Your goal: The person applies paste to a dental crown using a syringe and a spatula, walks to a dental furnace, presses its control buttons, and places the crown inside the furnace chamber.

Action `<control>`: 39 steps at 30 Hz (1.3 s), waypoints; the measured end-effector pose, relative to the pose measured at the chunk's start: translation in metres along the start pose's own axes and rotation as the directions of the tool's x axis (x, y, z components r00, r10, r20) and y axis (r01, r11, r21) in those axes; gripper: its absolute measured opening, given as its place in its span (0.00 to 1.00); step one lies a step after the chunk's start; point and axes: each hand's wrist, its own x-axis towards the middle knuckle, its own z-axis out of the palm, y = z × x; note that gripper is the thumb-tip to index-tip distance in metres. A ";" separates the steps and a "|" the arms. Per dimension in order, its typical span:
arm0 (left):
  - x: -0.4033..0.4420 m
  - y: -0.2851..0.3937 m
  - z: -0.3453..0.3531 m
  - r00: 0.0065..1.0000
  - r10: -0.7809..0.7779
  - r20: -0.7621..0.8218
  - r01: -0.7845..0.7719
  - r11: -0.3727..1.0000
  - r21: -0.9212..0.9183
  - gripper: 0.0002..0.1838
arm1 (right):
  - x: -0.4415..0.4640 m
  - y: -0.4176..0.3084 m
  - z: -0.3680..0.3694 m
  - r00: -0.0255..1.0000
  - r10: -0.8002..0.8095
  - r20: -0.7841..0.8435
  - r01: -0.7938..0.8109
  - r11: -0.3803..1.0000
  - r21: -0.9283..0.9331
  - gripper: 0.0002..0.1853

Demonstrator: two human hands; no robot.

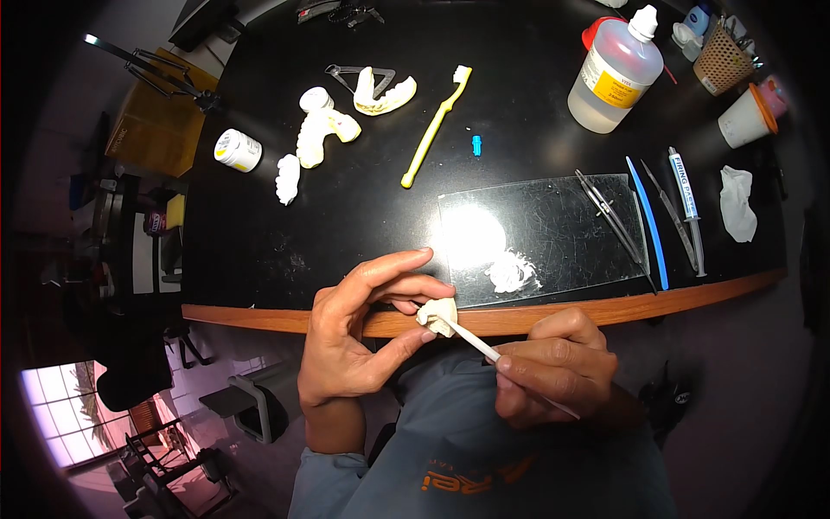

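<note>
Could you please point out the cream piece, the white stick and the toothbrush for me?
Cream piece [441, 310]: head view, on the middle of its visible surface.
White stick [473, 341]: head view, on its bare shaft.
Toothbrush [426, 144]: head view, on its yellow handle.

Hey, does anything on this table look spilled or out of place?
Faint white smudges mark the black tabletop left of the glass plate, perhaps stray residue. A crumpled tissue lies at the far right, looking discarded. The white paste is smeared on the plate itself, so probably isn't a spill.
</note>
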 end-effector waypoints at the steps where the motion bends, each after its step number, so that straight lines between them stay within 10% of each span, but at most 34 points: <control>1: 0.000 0.000 0.000 1.000 0.001 0.002 -0.001 1.000 -0.002 0.41 | 0.000 0.000 -0.001 1.000 -0.001 0.006 0.001 1.000 0.000 0.11; 39: 0.000 0.000 0.001 1.000 -0.005 -0.006 0.005 1.000 0.001 0.41 | 0.000 0.000 -0.001 1.000 -0.005 0.016 0.005 1.000 -0.004 0.11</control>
